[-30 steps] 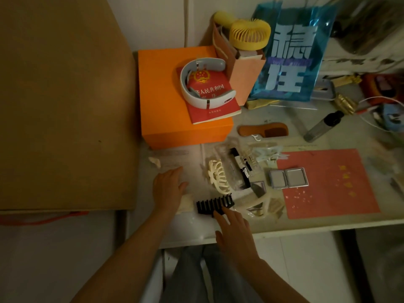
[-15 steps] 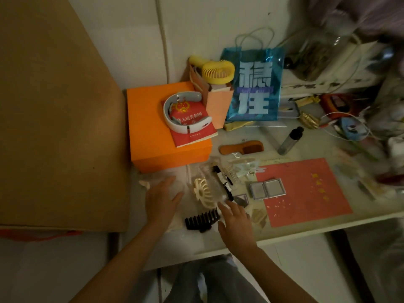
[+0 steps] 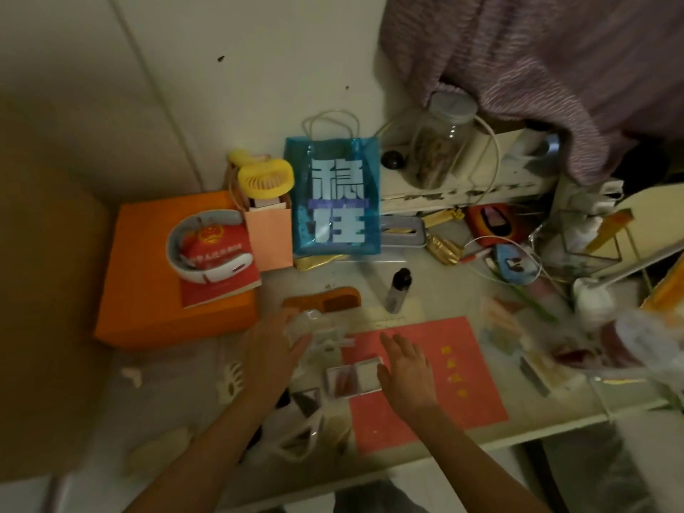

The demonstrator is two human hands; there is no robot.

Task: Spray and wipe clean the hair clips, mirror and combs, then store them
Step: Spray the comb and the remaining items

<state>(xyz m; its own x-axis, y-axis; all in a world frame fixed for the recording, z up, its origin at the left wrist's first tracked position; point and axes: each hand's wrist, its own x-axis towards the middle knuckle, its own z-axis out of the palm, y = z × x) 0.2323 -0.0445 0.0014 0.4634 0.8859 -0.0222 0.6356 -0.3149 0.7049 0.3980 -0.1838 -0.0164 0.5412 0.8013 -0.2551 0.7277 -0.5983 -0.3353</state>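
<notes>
My left hand point(image 3: 272, 355) hovers with straight fingers over a pile of clear and pale hair clips point(image 3: 325, 338) near the table's middle. My right hand point(image 3: 405, 368) is spread flat over the red mat point(image 3: 459, 364), beside a small folding mirror point(image 3: 351, 377) that lies open. A brown wooden comb point(image 3: 325, 302) lies just beyond the clips. A small spray bottle point(image 3: 398, 290) with a black cap stands behind the mat. A cream claw clip point(image 3: 231, 381) sits left of my left arm. Neither hand holds anything.
An orange box point(image 3: 148, 290) with a red booklet and a white neck device stands at the left. A blue bag point(image 3: 335, 198), a yellow fan point(image 3: 264, 177), a glass jar point(image 3: 440, 142) and cables crowd the back. Clutter fills the table's right end.
The view has tilted up and shifted left. Both hands have moved forward and right, away from the black comb; the right hand now lies over the red mat beside the mirror.
</notes>
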